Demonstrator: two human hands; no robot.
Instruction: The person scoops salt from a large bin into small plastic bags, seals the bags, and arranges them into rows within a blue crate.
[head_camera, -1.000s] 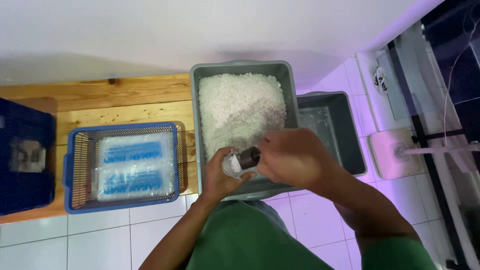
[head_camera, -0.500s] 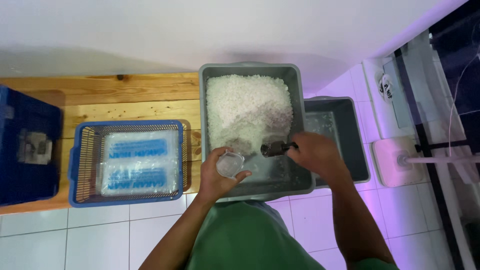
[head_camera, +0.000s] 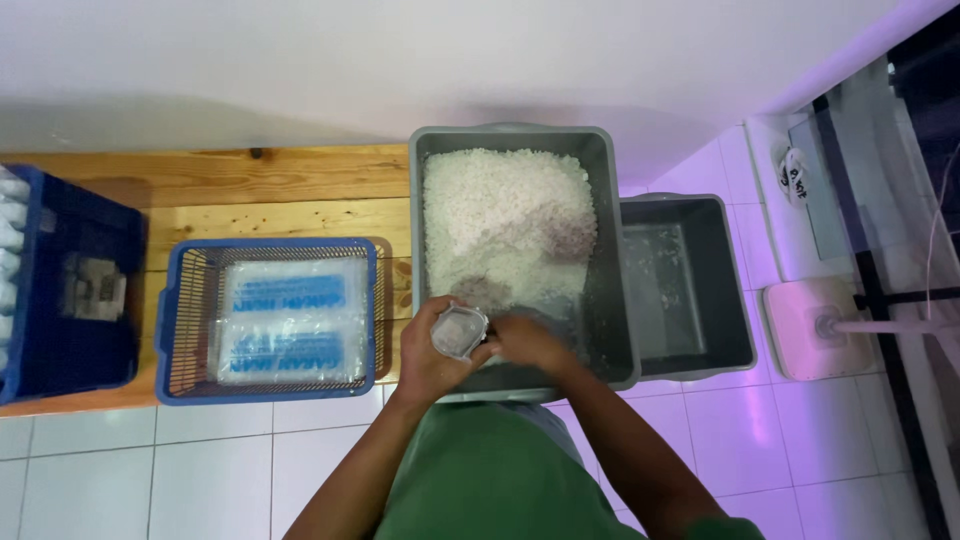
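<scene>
The left hand (head_camera: 428, 352) is wrapped around a small clear container (head_camera: 459, 331), holding it just over the near rim of the grey tub (head_camera: 598, 300). The right hand (head_camera: 528, 341) sits close against the container's right side, inside the near end of the tub, with its fingers curled; whatever it may be gripping is hidden under the hand, so I cannot tell whether it holds anything. The tub is heaped with white grains (head_camera: 505, 215) at its far end, while its near end, where the hands are, is mostly bare and partly covered by them. Whether the container has anything in it is hard to make out. Just right of the tub stands a second grey tub (head_camera: 735, 290), nearly bare inside. Left of the tub, on a wooden bench (head_camera: 250, 180), is a blue wire basket (head_camera: 190, 320) with clear packets (head_camera: 290, 320) lying flat in it, their blue printing too blurred to read. Further left, a dark blue crate (head_camera: 95, 290) is cut off by the edge of the view, its contents unclear. The green shirt (head_camera: 495, 480) fills the bottom of the view, below the tub.
</scene>
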